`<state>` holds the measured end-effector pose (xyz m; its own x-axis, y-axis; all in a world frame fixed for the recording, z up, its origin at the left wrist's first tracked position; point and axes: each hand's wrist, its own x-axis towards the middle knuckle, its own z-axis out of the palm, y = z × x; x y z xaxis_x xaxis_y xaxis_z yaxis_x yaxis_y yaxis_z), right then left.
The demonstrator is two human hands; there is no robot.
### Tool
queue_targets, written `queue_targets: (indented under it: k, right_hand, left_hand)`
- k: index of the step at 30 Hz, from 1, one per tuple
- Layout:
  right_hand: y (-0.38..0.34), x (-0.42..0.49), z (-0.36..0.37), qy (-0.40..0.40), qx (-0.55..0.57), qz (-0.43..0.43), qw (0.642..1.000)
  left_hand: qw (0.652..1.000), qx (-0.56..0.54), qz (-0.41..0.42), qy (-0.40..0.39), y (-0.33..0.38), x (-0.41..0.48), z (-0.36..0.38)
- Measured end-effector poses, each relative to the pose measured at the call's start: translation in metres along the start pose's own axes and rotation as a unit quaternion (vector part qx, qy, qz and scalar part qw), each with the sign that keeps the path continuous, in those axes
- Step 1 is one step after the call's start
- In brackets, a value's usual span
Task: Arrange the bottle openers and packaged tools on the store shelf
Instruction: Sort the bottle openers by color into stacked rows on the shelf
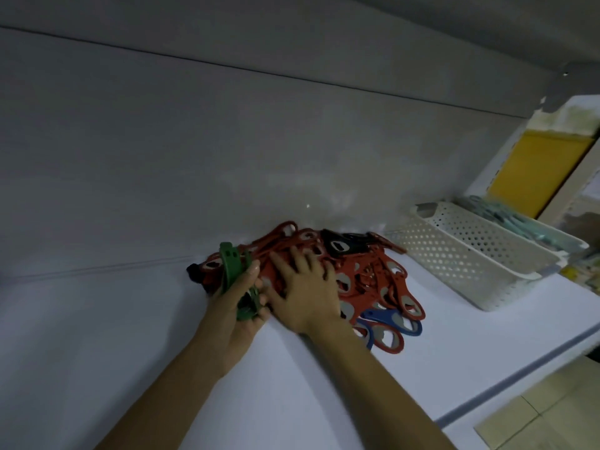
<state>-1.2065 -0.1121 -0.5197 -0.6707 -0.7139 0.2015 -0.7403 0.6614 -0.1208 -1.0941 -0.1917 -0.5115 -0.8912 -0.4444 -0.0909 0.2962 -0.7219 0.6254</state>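
Note:
A heap of flat bottle openers (367, 280), mostly red with a few black and blue ones, lies on the white shelf (162, 319) against its back wall. My left hand (240, 306) grips a small stack of green bottle openers (232, 271) at the heap's left edge, their ends sticking up past my fingers. My right hand (305, 290) lies palm down on the red openers, fingers spread and reaching into the pile. A blue opener (389, 319) sits at the heap's near right edge.
A white perforated basket (454, 254) stands right of the heap, with a second tray of pale packaged tools (519, 222) behind it. A yellow-fronted box (539, 164) leans at the far right. The shelf's front edge (519, 375) runs diagonally at lower right above tiled floor.

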Motion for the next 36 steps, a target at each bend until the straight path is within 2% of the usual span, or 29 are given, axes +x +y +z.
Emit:
queue_targets:
  k: [4,10,14,17,20,24,26,28,29,31,34,36]
  right_hand:
    - [-0.003,-0.005,0.004,-0.011,-0.008,-0.050,0.999]
    - [0.066,0.017,-0.011,-0.015,0.012,0.054,0.998]
    - [0.098,0.025,-0.020,-0.037,0.042,0.067,0.996]
    - [0.095,0.020,-0.016,0.069,0.112,0.044,0.990]
    - [0.066,0.007,-0.018,0.196,0.200,0.016,0.960]
    - [0.019,-0.002,-0.031,0.236,0.245,-0.030,0.940]
    - [0.001,-0.010,-0.040,0.192,0.360,-0.021,0.913]
    - [-0.013,-0.022,-0.047,0.106,0.520,0.023,0.847]
    - [-0.022,-0.028,-0.049,0.064,0.572,0.040,0.817]
    - [-0.040,-0.040,-0.045,0.019,0.607,0.047,0.793]
    - [-0.058,-0.046,-0.033,0.051,0.644,0.094,0.758]
    - [-0.064,-0.046,-0.029,0.087,0.661,0.125,0.735]
  left_hand:
    - [0.999,-0.022,-0.009,0.033,-0.002,-0.001,0.001]
    - [0.999,-0.008,-0.010,0.043,-0.002,-0.004,0.003]
    - [0.999,-0.001,-0.021,0.037,-0.002,-0.005,0.003]
    - [0.999,0.015,-0.035,0.034,-0.002,-0.005,0.004]
    - [0.997,0.072,-0.021,0.027,-0.002,-0.006,0.006]
    - [0.987,0.160,0.005,-0.008,-0.006,-0.012,0.008]
    - [0.984,0.179,0.013,-0.015,-0.006,-0.016,0.009]
    - [0.982,0.188,0.022,-0.010,-0.006,-0.019,0.011]
    - [0.983,0.183,0.027,-0.007,-0.005,-0.019,0.013]
    - [0.984,0.172,0.043,0.015,-0.006,-0.021,0.015]
    - [0.980,0.169,0.055,0.094,-0.008,-0.022,0.018]
    - [0.969,0.206,0.042,0.127,-0.009,-0.025,0.019]
